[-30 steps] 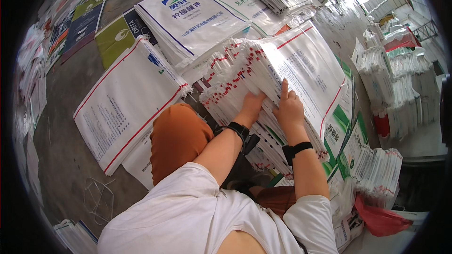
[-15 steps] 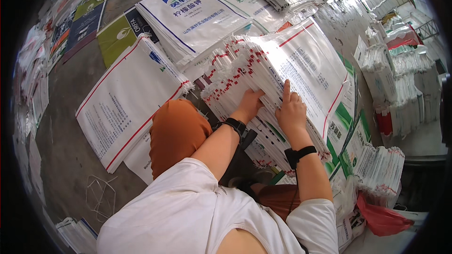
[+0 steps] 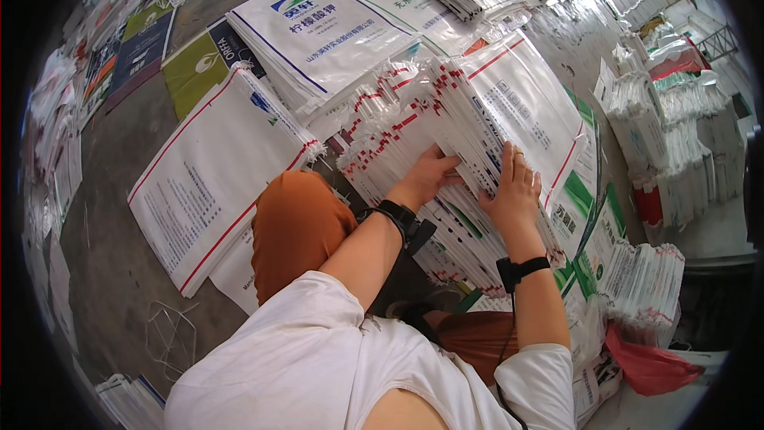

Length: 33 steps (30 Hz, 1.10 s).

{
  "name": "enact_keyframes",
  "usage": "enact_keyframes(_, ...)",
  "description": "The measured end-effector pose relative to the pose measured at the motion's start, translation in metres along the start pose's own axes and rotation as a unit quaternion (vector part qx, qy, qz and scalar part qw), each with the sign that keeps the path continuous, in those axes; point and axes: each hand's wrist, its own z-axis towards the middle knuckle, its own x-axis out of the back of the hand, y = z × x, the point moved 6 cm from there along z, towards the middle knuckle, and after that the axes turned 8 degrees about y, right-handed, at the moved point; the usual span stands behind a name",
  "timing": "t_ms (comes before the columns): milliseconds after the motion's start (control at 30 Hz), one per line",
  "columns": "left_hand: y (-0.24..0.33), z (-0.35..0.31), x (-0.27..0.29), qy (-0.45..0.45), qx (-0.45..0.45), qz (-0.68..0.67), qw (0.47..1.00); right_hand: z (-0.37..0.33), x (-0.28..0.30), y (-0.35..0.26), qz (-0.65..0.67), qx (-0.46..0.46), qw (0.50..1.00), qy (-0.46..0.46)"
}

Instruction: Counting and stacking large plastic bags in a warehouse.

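Floor (image 3: 103, 231), grey concrete-looking, w/ sacks over much of it. Far R: tall piles (image 3: 700, 143) of folded white sacks, several layers high. Ctr: main stack (image 3: 469, 135), flat white sacks w/ red bands, right in front of person, both hands on it; edges fan out in a stepped slope facing L. Its top sack (image 3: 533, 111) lies face up, dark print, red line nr each end. Behind it, blue-lined pile (image 3: 334, 40), white w/ blue-green logo. To L, side stack (image 3: 223, 167), same red-lined kind, tilted. Brown-clad knee (image 3: 302, 219) btwn side stack & main stack. Green-and-white sacks (image 3: 577, 191) show along main stack's R side. Lower R: small bundle (image 3: 645, 279) of white sacks, red plastic (image 3: 649, 362) just below.

L hand (image 3: 430, 173): on the sloped edges, thumb & fingers part-spread, some fingertips hidden among edges; can't tell if it's pinching any. R hand (image 3: 516, 191): fingers straight, close together, laid along top sack's near edge, thumb out to L; not closed round anything. Black wristbands (image 3: 521, 271) on both wrists. Smallest: ring (image 3: 518, 153), R hand.
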Motion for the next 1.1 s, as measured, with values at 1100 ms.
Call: enact_keyframes(1100, -0.032, 0.001, 0.007, 0.16, -0.005, 0.047, 0.986, -0.04, -0.003, -0.03, 0.037, 0.069, 0.994, 0.082)
